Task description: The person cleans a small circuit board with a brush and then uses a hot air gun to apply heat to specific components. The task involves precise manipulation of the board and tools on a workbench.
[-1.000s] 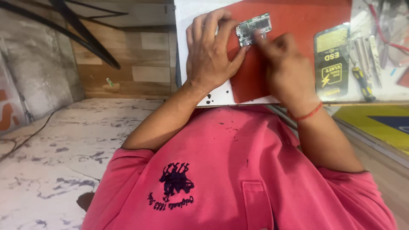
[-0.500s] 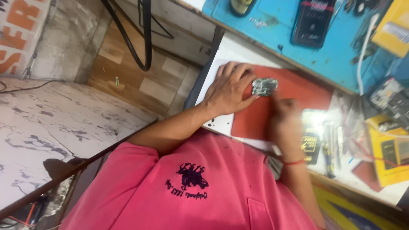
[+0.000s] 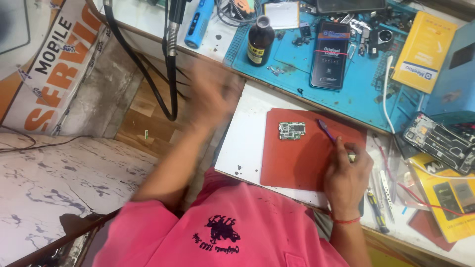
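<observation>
Head view: left hand (image 3: 210, 94) blurred, grip unreadable.

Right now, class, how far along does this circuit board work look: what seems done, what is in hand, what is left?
Done: the small circuit board lies bare on the red mat, out of any phone casing. In hand: the right hand holds a purple tool beside the board, while the blurred left hand is raised, apart from it. Left: an opened phone frame still sits unassembled at the bench's edge.
</observation>
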